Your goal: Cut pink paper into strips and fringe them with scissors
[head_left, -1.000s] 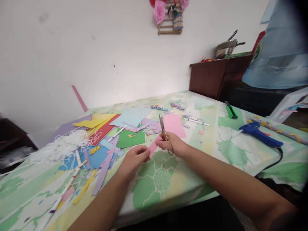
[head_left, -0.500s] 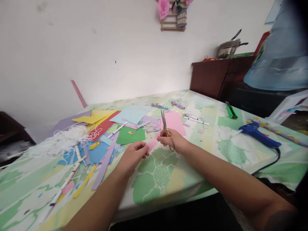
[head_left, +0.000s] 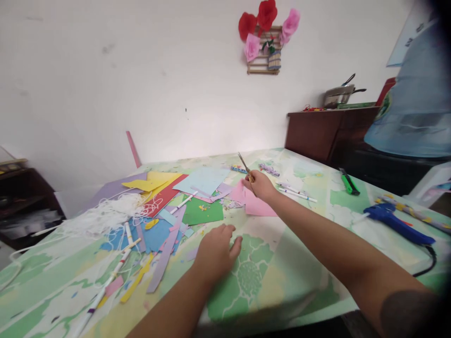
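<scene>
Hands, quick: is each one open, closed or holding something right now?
Left hand: open, fingers loosely spread, nothing visible in it.
Right hand: closed, holding the scissors, tips pointing away from the person.

Gold-handled scissors (head_left: 248,170), tips pointing away

Scissors (head_left: 245,165) held right of green sheet (head_left: 211,215)

The right hand (head_left: 260,184) grips them; the left hand (head_left: 215,249), loosely spread, is on the sheet's near side. White cord (head_left: 102,213) lies left of the sheet, a blue glue gun (head_left: 391,218) well right.
</scene>
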`<action>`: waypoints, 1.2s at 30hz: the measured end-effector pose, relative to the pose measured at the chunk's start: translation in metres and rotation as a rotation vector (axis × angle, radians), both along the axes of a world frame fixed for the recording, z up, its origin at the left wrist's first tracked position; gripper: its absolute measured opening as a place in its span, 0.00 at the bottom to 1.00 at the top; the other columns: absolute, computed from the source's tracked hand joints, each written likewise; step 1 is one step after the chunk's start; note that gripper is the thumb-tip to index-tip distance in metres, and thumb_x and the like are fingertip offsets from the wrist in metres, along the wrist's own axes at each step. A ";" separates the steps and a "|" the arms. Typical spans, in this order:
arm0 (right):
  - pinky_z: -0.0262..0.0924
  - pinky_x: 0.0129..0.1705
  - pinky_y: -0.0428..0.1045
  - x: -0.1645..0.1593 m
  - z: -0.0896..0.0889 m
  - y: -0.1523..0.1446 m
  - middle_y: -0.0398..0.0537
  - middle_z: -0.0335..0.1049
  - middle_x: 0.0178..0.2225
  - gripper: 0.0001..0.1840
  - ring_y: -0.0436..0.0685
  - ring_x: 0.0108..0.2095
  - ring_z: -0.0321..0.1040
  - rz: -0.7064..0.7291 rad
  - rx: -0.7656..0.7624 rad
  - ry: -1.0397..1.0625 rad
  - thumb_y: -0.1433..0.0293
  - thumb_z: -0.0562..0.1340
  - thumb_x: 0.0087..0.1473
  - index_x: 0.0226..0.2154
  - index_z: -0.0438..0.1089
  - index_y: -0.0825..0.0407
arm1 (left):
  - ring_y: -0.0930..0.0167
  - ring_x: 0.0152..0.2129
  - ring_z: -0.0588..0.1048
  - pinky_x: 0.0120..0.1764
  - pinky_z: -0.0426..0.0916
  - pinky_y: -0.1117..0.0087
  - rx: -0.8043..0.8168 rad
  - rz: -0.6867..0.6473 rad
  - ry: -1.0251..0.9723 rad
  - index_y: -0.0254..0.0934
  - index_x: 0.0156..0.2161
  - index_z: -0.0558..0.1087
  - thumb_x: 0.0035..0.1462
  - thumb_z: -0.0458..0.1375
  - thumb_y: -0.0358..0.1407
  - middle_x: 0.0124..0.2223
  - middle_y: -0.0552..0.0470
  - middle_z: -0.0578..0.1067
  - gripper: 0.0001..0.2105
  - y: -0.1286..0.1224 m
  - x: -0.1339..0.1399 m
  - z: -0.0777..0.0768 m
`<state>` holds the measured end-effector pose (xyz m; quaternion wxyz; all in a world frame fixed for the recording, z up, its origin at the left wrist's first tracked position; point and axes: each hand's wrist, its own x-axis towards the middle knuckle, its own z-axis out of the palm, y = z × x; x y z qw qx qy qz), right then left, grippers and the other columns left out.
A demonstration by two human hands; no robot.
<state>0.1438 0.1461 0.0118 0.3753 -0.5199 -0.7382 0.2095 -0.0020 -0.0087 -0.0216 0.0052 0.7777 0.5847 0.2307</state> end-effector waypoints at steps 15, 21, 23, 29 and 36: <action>0.57 0.36 0.53 0.060 -0.034 0.045 0.49 0.59 0.41 0.14 0.52 0.37 0.60 -0.083 -0.152 -0.725 0.67 0.51 0.50 0.41 0.59 0.55 | 0.68 0.25 0.66 0.26 0.55 0.68 0.016 -0.075 0.439 0.37 0.29 0.64 0.51 0.40 0.37 0.27 0.50 0.68 0.12 0.003 0.004 0.000; 0.57 0.36 0.53 0.065 -0.045 0.032 0.49 0.59 0.41 0.15 0.52 0.37 0.60 -0.113 -0.099 -0.759 0.67 0.51 0.50 0.41 0.58 0.55 | 0.67 0.26 0.66 0.28 0.56 0.67 -0.028 -0.055 0.396 0.36 0.29 0.65 0.51 0.40 0.38 0.27 0.48 0.68 0.13 0.001 0.002 0.001; 0.57 0.36 0.53 0.068 -0.046 0.024 0.49 0.59 0.41 0.15 0.52 0.37 0.60 -0.121 -0.058 -0.741 0.67 0.51 0.50 0.41 0.58 0.55 | 0.67 0.26 0.66 0.28 0.57 0.67 -0.031 -0.057 0.386 0.36 0.29 0.65 0.51 0.40 0.38 0.27 0.48 0.69 0.13 -0.001 0.002 0.002; 0.52 0.33 0.48 0.081 -0.024 -0.020 0.52 0.62 0.31 0.06 0.53 0.33 0.58 -0.169 0.163 -0.630 0.74 0.51 0.46 0.26 0.62 0.57 | 0.66 0.31 0.67 0.33 0.58 0.66 0.001 -0.042 0.264 0.35 0.32 0.66 0.51 0.40 0.38 0.31 0.46 0.70 0.14 0.000 0.001 0.004; 0.46 0.40 0.45 0.053 -0.012 -0.065 0.49 0.61 0.35 0.04 0.52 0.39 0.54 -0.043 0.324 -0.538 0.72 0.51 0.44 0.27 0.59 0.53 | 0.71 0.34 0.68 0.34 0.61 0.72 -0.016 0.047 -0.182 0.34 0.42 0.62 0.51 0.40 0.43 0.39 0.47 0.69 0.18 0.018 0.000 -0.001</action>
